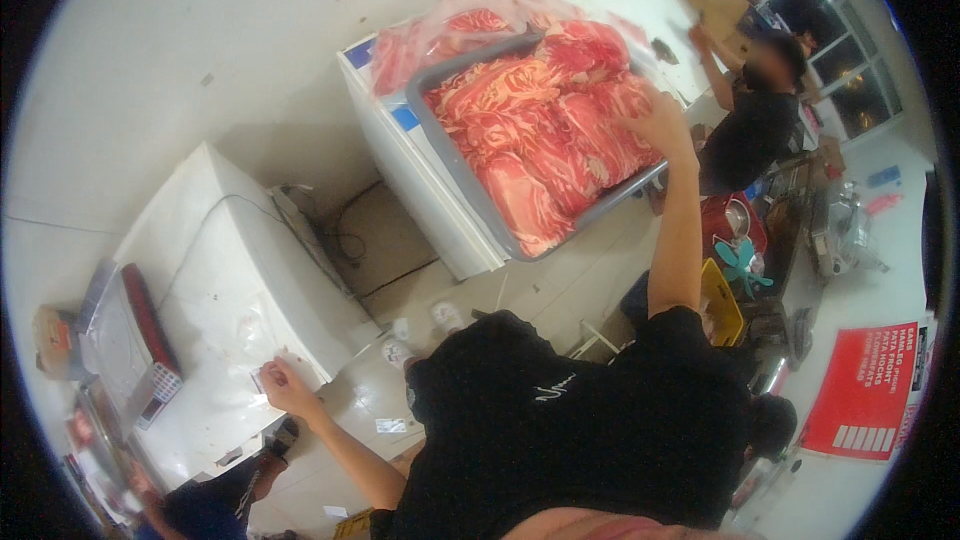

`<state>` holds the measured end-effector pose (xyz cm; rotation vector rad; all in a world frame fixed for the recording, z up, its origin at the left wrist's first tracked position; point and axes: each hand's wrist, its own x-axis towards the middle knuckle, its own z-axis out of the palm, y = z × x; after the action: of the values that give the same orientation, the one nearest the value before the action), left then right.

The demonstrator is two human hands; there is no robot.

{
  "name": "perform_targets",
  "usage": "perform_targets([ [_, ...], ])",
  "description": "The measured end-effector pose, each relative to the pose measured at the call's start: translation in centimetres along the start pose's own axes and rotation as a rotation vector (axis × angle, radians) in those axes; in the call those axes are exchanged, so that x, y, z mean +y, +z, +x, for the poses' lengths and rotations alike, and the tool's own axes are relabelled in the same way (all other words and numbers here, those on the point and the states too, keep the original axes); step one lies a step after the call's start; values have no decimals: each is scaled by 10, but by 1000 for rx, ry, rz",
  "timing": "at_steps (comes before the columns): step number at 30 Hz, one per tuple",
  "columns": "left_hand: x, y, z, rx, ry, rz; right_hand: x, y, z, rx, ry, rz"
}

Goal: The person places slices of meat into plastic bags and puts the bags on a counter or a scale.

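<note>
White wall (pixel 230 30) | sliced meat (pixel 540 130) fills grey tray (pixel 447 153) | our right hand (pixel 663 128) spreads loosely at its right side, nothing visibly held | our left hand (pixel 286 387) curls, hold unclear | we judge light pressure best

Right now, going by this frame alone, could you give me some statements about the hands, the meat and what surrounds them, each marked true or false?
1. The right hand is at the sliced meat. True.
2. Both hands are at the meat. False: the left hand is by a white surface, lower left.
3. The meat lies in a yellow tray. False: the tray is gray.
4. A red sheet shows at the right. True.
</note>
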<state>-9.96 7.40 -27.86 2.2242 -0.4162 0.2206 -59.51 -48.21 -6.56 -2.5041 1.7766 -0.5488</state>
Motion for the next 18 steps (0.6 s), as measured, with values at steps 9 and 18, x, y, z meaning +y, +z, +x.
perform_targets([
  [9,-7,3,-2,-22,-88,-262,6,0,26,-193,101,14],
  [18,-8,2,0,-20,-58,-143,-2,-6,28,-223,110,-1],
])
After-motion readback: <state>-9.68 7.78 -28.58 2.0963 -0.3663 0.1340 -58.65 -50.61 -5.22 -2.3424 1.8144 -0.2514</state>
